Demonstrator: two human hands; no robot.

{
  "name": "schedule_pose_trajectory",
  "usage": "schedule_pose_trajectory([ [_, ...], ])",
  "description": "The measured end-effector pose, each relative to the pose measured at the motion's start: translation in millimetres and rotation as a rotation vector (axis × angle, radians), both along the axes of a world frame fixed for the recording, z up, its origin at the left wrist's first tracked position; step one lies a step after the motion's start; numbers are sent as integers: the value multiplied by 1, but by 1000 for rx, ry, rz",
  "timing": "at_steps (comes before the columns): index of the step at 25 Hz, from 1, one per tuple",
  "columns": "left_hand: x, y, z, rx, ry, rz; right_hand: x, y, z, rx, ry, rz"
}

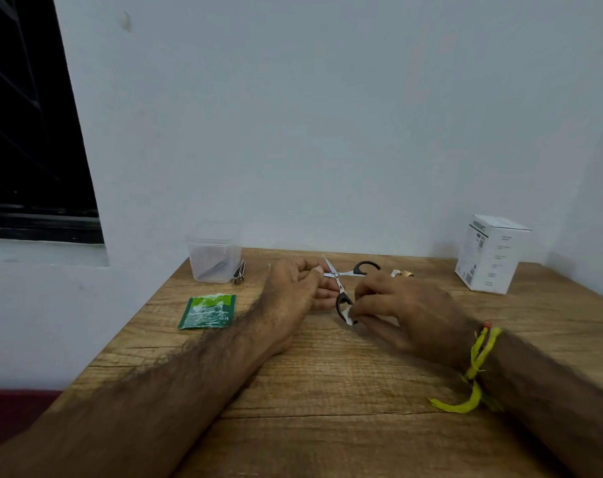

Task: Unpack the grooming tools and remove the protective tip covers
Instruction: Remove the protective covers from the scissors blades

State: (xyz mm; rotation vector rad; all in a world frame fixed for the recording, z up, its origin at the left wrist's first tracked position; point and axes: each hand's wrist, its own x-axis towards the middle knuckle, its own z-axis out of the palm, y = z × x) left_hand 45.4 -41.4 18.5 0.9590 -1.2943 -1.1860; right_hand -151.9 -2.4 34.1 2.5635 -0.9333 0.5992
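Small scissors (341,274) with black handles and silver blades are spread wide open above the wooden table (327,391). My left hand (295,291) pinches one blade near its tip between thumb and fingers. My right hand (400,312) grips the lower black handle, with a bit of white material (349,313) showing at its fingertips. The upper handle loop sticks out free towards the back. A torn green packet (207,311) lies flat to the left of my left hand.
A clear plastic container (214,258) stands at the back left with a metal nail clipper (238,272) beside it. Small gold and silver metal pieces (401,273) lie behind my right hand. A white carton (489,253) stands at the back right. The wall borders the table's far edge.
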Motion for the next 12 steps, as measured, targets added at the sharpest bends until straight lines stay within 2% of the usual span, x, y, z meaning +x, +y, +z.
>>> schedule_pose_trajectory([
  [12,0,0,-1,15,-26,-59,9,-8,-7,-81,-113,44],
])
